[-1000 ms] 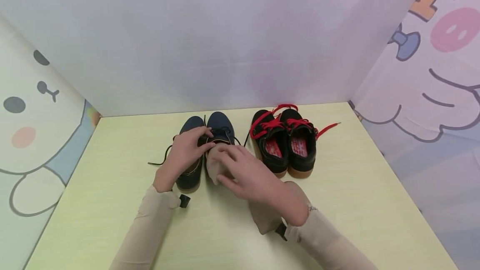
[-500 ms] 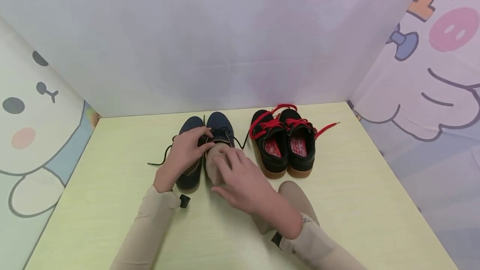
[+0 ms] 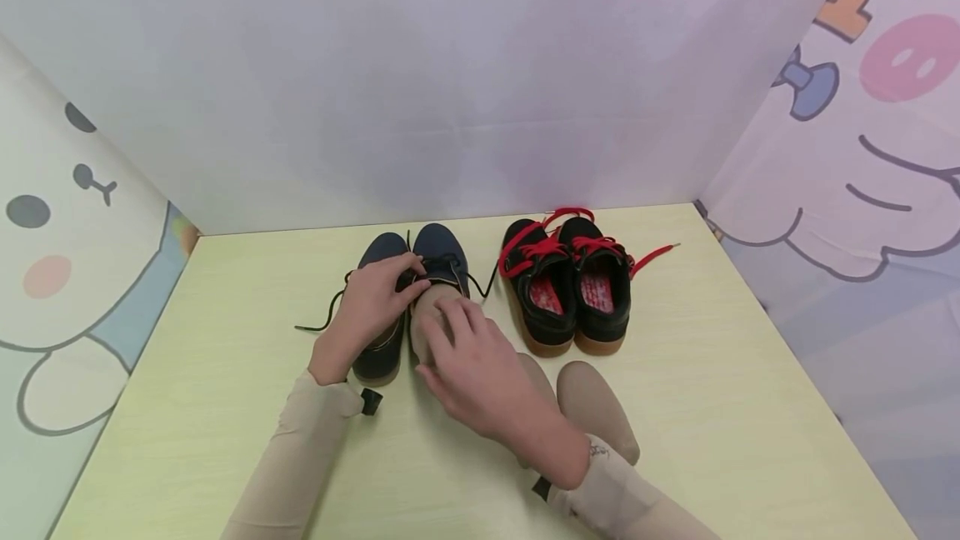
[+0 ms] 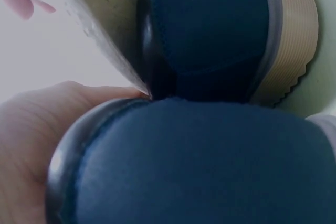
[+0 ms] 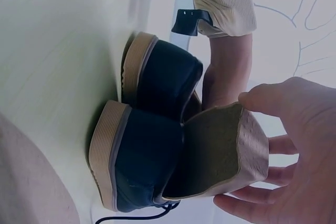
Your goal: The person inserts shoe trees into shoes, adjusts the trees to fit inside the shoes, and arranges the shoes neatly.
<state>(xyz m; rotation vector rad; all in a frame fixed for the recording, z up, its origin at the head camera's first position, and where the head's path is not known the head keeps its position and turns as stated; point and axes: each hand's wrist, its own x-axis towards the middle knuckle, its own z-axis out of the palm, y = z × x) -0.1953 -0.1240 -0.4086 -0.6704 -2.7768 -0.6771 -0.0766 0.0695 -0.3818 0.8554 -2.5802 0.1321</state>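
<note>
A left pair of shoes (image 3: 381,352) stands beside a right pair (image 3: 565,307) on a table (image 3: 735,373).
An insert (image 3: 427,302) sits partly in the left pair's right shoe (image 3: 441,244), between the left hand (image 3: 367,302) and right hand (image 3: 480,373). Before the right pair lie two more inserts, one (image 3: 538,373) partly behind the right arm, the other (image 3: 596,411) farther right.

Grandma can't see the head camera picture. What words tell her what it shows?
A person's right hand holds a beige piece partly inside one of two navy shoes; the left hand touches that shoe's laced front. On the right are black shoes with red laces; nearer, two more beige pieces lie on the table.
</note>
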